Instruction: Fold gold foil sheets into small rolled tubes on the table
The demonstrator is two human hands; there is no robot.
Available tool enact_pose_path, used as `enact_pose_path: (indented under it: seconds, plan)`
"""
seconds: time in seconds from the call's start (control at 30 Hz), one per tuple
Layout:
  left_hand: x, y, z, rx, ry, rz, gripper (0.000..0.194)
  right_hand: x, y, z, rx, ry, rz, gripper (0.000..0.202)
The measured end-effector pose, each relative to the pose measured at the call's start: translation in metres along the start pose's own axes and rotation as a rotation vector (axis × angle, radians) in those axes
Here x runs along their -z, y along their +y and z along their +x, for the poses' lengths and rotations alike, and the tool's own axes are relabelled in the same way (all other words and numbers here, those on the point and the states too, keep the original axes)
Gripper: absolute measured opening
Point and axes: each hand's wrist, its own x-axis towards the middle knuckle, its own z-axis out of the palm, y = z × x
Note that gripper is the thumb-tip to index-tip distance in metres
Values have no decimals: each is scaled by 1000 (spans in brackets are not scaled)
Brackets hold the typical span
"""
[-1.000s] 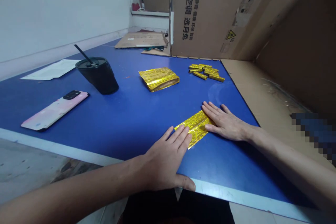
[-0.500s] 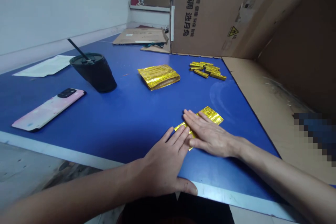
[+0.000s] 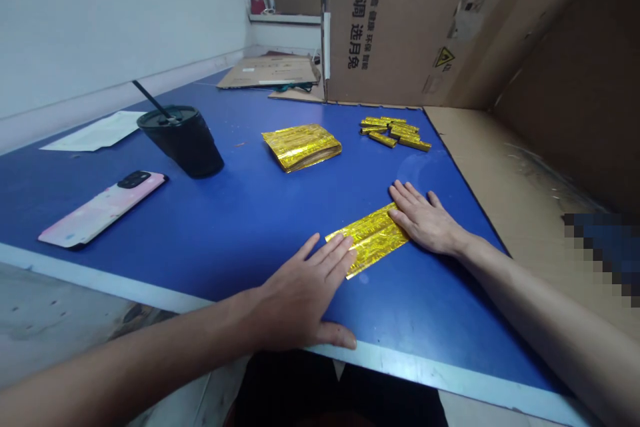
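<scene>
A shiny gold foil sheet lies flat on the blue tabletop, with a crease along its length. Resting on its left end are the fingertips of my left hand, fingers stretched out and thumb apart near the table's front edge. My right hand lies flat over the sheet's right end, palm down and fingers extended. Farther back is a stack of gold foil sheets. To its right sits a loose pile of small folded gold foil strips.
At the left stand a black cup with a straw, a pink and white phone and a white paper sheet. A large cardboard box walls off the back right. Flattened cardboard lies at the back.
My right hand has slid right and away from me along the foil sheet, uncovering its middle. My left hand remains on the left end, shifted slightly.
</scene>
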Motion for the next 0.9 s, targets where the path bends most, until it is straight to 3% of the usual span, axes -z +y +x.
enact_pose_path:
  seconds: [0.23, 0.33, 0.4, 0.5, 0.6, 0.67, 0.77, 0.9]
  plan:
    - [19, -50, 10, 22, -99, 26, 86, -3, -3, -2, -122, 61, 13, 64]
    - [28, -57, 17, 40, -114, 45, 81, -4, -5, -2, -163, 86, 7, 64]
    - [33, -47, 24, 88, -85, 58, 81, -5, -6, -1, -172, 89, 1, 63]
    - [32, -17, 43, 128, 4, 35, 97, -4, -6, -2, -175, 85, -9, 62]
    - [20, 13, 71, 58, 40, -35, 106, -2, -7, -3, -169, 67, -25, 61]
    - [9, 24, 90, 88, 60, -66, 108, -1, -7, -3, -166, 54, -37, 59]
    - [-3, 25, 105, 164, 59, -87, 108, -3, -5, -3, -177, 58, -46, 58]
    - [-5, 12, 98, 177, 10, -48, 107, -5, -4, -1, -187, 67, -40, 61]
